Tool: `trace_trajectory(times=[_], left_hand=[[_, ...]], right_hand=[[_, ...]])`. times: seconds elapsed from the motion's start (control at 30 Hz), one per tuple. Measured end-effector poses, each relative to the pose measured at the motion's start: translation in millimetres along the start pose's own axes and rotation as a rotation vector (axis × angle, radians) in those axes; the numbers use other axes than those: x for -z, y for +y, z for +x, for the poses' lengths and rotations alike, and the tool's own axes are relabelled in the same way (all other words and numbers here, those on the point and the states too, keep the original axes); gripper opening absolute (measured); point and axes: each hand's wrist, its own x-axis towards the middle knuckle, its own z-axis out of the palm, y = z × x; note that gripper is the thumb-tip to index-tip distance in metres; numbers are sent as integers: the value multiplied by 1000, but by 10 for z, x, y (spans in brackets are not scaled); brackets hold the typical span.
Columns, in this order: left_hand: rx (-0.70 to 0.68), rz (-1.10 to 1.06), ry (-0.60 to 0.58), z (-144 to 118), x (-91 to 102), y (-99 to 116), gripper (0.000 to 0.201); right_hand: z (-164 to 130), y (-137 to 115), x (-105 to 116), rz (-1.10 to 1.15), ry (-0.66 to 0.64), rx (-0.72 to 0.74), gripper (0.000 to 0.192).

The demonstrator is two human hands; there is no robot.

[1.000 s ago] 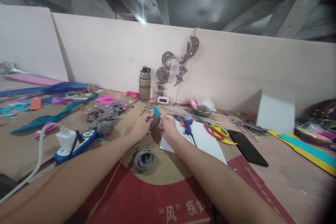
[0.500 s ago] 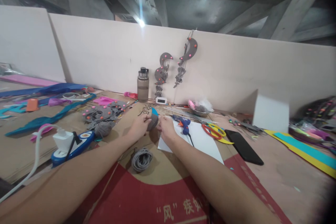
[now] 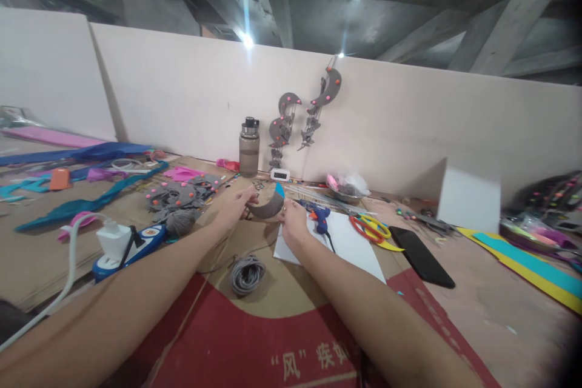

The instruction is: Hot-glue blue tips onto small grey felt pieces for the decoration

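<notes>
A crescent shape, mostly grey with a bare blue tip, is held up between both hands above the cardboard. My left hand is closed at its left, grey end, the fingertips pinched together. My right hand pinches the other side just below the blue tip. On the cardboard below the hands lies a coil of grey yarn, with a loose strand running off to its left. Whether that strand reaches my fingers I cannot tell.
Right of my hands are a blue glue gun on white paper, scissors and a black phone. A bottle stands behind. Finished grey crescents and a power strip lie left.
The crescent has turned so its curve opens upward and more of its grey length shows. My left hand has shifted slightly left and up, farther from the right.
</notes>
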Motion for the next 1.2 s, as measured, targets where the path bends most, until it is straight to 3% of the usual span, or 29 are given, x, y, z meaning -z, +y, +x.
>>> trace_trajectory(times=[0.13,0.27,0.53,0.73,1.2], left_hand=[[118,-201,-186,-6,-38,-51,45],[140,-176,-276,-14,-45,-67,51],[204,-399,-188,44,-16,-103,41],[240,-427,-175,45,-4,-76,29],[214,-296,-216,4,-37,-80,44]], right_hand=[[25,-11,-5,65,55,-48,29],[16,-42,-9,115,76,-69,27],[-13,-89,-7,126,67,-126,24],[24,-56,10,118,51,-145,24],[-43,-126,-10,140,64,-124,27]])
